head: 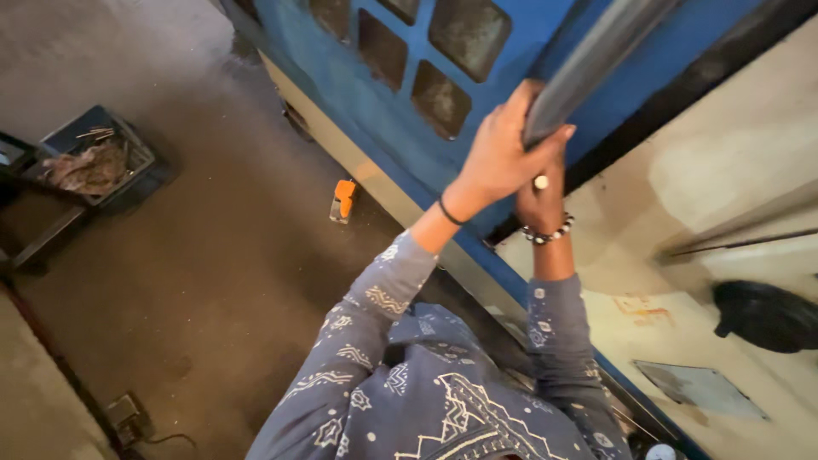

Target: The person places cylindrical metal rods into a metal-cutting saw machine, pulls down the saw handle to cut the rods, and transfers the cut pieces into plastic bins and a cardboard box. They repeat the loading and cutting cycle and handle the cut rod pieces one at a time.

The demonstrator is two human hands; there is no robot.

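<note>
Landmark for all positions: blue metal door (pixel 400 128), a large painted panel with a grid of dark, dirty rectangular panes, running diagonally across the upper middle of the view.

Concrete floor (pixel 213 255): grey, stained, taking up everything left of and below the door.

Cream wall surface (pixel 741 153): right of the door, beyond a dark frame edge; scuffed, with a thin dark rod lying across it.

Person's patterned blue-grey sleeves and garment: below the door, both arms raised toward it.

Grey metal bar (pixel 596 55): thick, round, slanting down from the top edge across the door's right part. Its lower end sits in the hands.

Black crate (pixel 98 158): on the floor well left of the door, beside a dark frame. It holds crumpled brownish paper or rag material and a few thin metal pieces at the rim; exact contents too small to tell.

Dark rounded object (pixel 763 315): far right of the door, on the cream surface; kind unclear.

Left hand (pixel 503 153): fingers curled tight around the bar's lower end, thumb across it; thin black band at the wrist.

Right hand (pixel 538 200): just below the left, mostly hidden behind it; appears closed at the bar's end, grip cannot be confirmed. Beaded bracelet on the wrist.

Orange-and-clear small tool (pixel 342 201): on the floor just beside the door's lower edge.
</note>
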